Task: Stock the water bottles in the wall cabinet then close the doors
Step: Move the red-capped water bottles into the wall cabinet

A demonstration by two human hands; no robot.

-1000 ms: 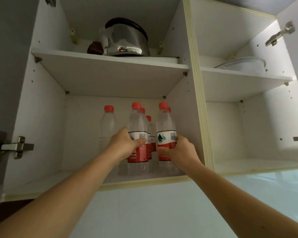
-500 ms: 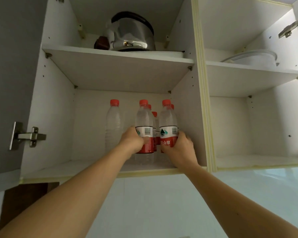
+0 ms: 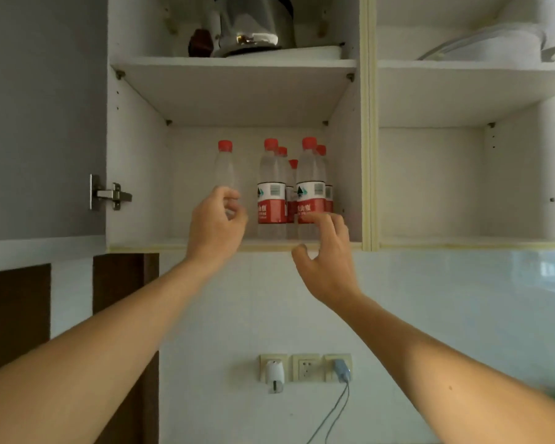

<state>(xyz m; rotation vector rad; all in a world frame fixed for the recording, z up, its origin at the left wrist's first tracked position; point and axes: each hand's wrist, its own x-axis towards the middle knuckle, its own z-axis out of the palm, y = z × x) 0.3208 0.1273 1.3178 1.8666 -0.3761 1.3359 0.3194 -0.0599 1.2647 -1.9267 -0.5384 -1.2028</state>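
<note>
Several clear water bottles with red caps stand on the bottom shelf of the wall cabinet (image 3: pixel 180 246), in its left compartment. Two front bottles carry red and white labels: one in the middle (image 3: pixel 271 184) and one to its right (image 3: pixel 311 184). A bottle without a label (image 3: pixel 225 169) stands apart on the left. More bottles are half hidden behind the front pair. My left hand (image 3: pixel 217 227) hovers in front of the shelf edge, fingers loosely curled, holding nothing. My right hand (image 3: pixel 329 261) is just below the right front bottle, fingers spread and empty.
A metal kettle (image 3: pixel 253 25) sits on the upper shelf. A white lidded dish (image 3: pixel 494 43) rests on the right compartment's upper shelf. The left door (image 3: pixel 39 116) is swung open with its hinge (image 3: pixel 109 195) showing. Wall sockets (image 3: pixel 305 368) with plugs lie below on the tiles.
Both hands have let go of the two front bottles and drawn back and down from the shelf. The view has tilted down, showing the tiled wall and sockets.
</note>
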